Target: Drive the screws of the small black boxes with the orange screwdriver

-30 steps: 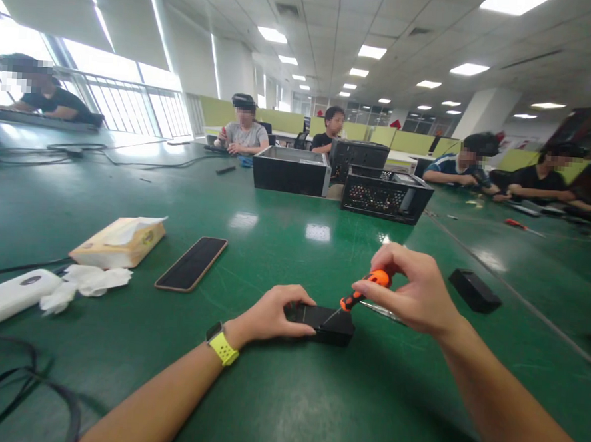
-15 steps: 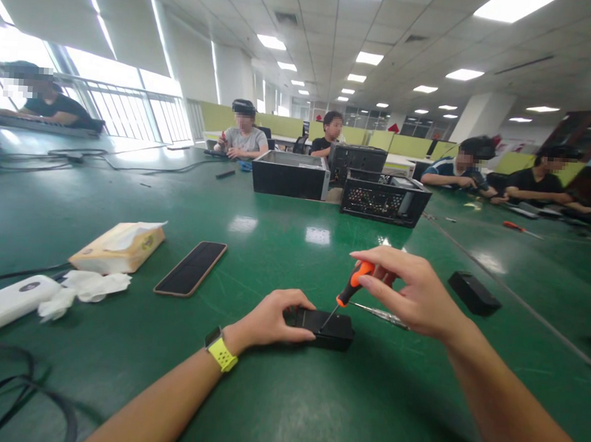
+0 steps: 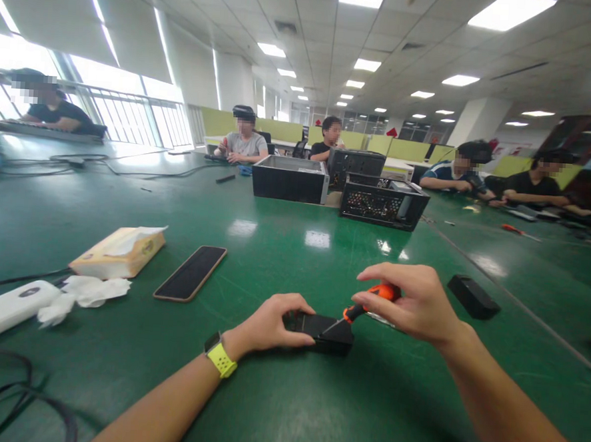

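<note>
My left hand grips the left end of a small black box lying on the green table, thumb at the near side and fingers at the far side. My right hand holds an orange and black screwdriver by its handle. The screwdriver leans to the right, its tip at the top of the box near my left thumb. Partly hidden behind the right hand lies a silver tool. A second black block rests farther right.
A phone, a tissue pack, crumpled tissue and a white device lie left. Black cables curl at the near left. Open computer cases stand ahead. Several people sit around the table; another screwdriver lies far right.
The screwdriver has tilted lower to the right, its handle moving right and down with my right hand. My left hand still holds the box in the same place.
</note>
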A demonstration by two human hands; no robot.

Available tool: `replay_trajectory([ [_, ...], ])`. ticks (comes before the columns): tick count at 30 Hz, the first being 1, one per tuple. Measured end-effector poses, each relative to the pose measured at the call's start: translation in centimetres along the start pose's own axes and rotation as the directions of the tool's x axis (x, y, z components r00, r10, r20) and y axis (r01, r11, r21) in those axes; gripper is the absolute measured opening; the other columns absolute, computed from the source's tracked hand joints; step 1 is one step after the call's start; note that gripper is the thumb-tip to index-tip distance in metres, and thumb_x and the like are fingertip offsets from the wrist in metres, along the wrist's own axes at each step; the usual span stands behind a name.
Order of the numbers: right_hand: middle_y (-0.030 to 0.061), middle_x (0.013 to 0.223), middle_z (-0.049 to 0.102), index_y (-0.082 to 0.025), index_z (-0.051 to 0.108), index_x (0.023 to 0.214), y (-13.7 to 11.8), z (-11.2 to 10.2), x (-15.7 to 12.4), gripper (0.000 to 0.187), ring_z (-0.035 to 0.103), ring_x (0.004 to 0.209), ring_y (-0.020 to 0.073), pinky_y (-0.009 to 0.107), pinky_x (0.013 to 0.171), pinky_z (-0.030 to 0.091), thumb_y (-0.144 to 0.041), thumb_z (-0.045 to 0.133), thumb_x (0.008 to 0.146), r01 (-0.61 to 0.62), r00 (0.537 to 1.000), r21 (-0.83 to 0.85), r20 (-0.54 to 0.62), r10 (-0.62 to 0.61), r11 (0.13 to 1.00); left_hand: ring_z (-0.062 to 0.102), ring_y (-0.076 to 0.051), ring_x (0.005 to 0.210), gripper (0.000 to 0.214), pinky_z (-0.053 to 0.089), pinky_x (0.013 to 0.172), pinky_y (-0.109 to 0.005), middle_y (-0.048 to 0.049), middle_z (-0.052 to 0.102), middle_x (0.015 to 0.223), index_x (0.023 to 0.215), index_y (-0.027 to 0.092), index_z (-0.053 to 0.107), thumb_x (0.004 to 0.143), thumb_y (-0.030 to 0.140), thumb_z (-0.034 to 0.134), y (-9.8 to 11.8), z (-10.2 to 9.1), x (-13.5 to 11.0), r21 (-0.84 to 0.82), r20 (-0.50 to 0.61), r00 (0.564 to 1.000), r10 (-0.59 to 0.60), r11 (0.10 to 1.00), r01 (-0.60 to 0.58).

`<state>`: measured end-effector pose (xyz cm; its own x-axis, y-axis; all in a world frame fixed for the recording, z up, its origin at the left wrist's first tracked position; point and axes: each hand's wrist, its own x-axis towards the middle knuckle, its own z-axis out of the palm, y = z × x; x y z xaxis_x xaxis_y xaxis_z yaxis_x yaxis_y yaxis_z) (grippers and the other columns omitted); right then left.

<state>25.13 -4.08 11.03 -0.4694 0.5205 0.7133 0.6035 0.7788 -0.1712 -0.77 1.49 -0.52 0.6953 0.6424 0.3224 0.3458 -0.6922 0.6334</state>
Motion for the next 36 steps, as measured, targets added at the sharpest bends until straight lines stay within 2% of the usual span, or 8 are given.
replay_trajectory([
  [3, 0.0007, 0.072, 0.068, -0.014, 0.069, 0.095, 0.1, -0.2, 0.0, 0.022, 0.057, 0.057, 0.0100, 0.022, 0.057, 0.044, -0.033, 0.072, 0.085, -0.008, 0.999, 0.020, 0.036, 0.008, 1.000, 0.063, -0.021, 0.086, 0.039, 0.046, 0.076, -0.029, -0.0050, 0.069, 0.096, 0.103, 0.018, 0.069, 0.075, 0.044, 0.079, 0.1, 0.0, 0.0, -0.009, 0.001, 1.000, 0.011, 1.000, -0.011],
  [7, 0.0026, 0.090, 0.069, -0.017, 0.065, 0.112, 0.3, -0.8, 0.1, 0.023, 0.056, 0.060, 0.0082, 0.021, 0.057, 0.045, -0.022, 0.065, 0.089, -0.062, 0.986, 0.182, 0.161, 0.033, 0.981, 0.063, -0.021, 0.087, 0.038, 0.046, 0.078, -0.030, -0.0051, 0.069, 0.096, 0.102, 0.017, 0.069, 0.074, 0.042, 0.080, 0.2, -0.1, 0.0, -0.021, -0.007, 1.000, 0.015, 1.000, -0.015],
  [11, 0.0035, 0.098, 0.069, -0.018, 0.063, 0.114, 0.1, -1.0, 0.1, 0.024, 0.057, 0.062, 0.0071, 0.020, 0.057, 0.047, -0.014, 0.060, 0.090, -0.056, 0.982, 0.283, 0.189, 0.001, 0.958, 0.063, -0.022, 0.088, 0.039, 0.046, 0.078, -0.030, -0.0051, 0.070, 0.096, 0.102, 0.017, 0.069, 0.075, 0.042, 0.080, 0.2, -0.2, 0.0, -0.022, -0.006, 1.000, 0.013, 1.000, -0.013],
  [17, -0.0004, 0.071, 0.065, -0.014, 0.068, 0.098, -0.1, -0.7, 0.0, 0.020, 0.055, 0.058, 0.0093, 0.022, 0.057, 0.043, -0.027, 0.073, 0.084, 0.044, 0.996, 0.088, 0.078, -0.051, 0.995, 0.063, -0.022, 0.087, 0.040, 0.047, 0.078, -0.030, -0.0056, 0.069, 0.096, 0.102, 0.017, 0.069, 0.074, 0.043, 0.080, 0.0, -0.1, 0.0, -0.013, -0.009, 1.000, 0.003, 1.000, -0.004],
  [22, 0.0004, 0.075, 0.068, -0.015, 0.069, 0.099, 0.2, -0.6, 0.0, 0.018, 0.058, 0.061, 0.0097, 0.022, 0.060, 0.044, -0.026, 0.071, 0.085, 0.025, 0.997, 0.044, 0.076, -0.028, 0.999, 0.063, -0.022, 0.087, 0.039, 0.047, 0.078, -0.030, -0.0053, 0.069, 0.096, 0.103, 0.017, 0.069, 0.075, 0.042, 0.080, 0.1, -0.1, 0.0, -0.023, -0.006, 1.000, 0.016, 1.000, -0.016],
  [26, 0.0010, 0.087, 0.067, -0.018, 0.063, 0.115, 0.4, -1.0, 0.1, 0.027, 0.055, 0.065, 0.0092, 0.021, 0.060, 0.044, -0.022, 0.066, 0.089, -0.033, 0.986, 0.138, 0.168, 0.010, 0.990, 0.063, -0.021, 0.087, 0.038, 0.047, 0.078, -0.030, -0.0051, 0.069, 0.096, 0.102, 0.018, 0.069, 0.075, 0.042, 0.080, 0.1, -0.1, 0.1, -0.024, -0.007, 1.000, 0.021, 0.999, -0.021],
  [29, 0.0020, 0.096, 0.068, -0.019, 0.061, 0.118, 0.4, -1.2, 0.1, 0.028, 0.058, 0.069, 0.0089, 0.020, 0.061, 0.045, -0.016, 0.062, 0.090, -0.063, 0.978, 0.214, 0.207, 0.018, 0.975, 0.063, -0.021, 0.086, 0.038, 0.047, 0.077, -0.030, -0.0052, 0.069, 0.096, 0.102, 0.018, 0.069, 0.075, 0.042, 0.080, 0.0, -0.1, 0.1, -0.023, -0.006, 1.000, 0.017, 1.000, -0.017],
  [36, -0.0007, 0.073, 0.068, -0.016, 0.068, 0.099, 0.2, -0.9, -0.1, 0.020, 0.058, 0.059, 0.0096, 0.023, 0.060, 0.044, -0.029, 0.072, 0.085, 0.012, 0.994, 0.043, 0.107, -0.017, 0.999, 0.063, -0.022, 0.086, 0.039, 0.046, 0.076, -0.030, -0.0057, 0.070, 0.096, 0.102, 0.017, 0.069, 0.075, 0.043, 0.079, 0.2, -0.2, 0.1, -0.022, -0.006, 1.000, 0.009, 1.000, -0.009],
])
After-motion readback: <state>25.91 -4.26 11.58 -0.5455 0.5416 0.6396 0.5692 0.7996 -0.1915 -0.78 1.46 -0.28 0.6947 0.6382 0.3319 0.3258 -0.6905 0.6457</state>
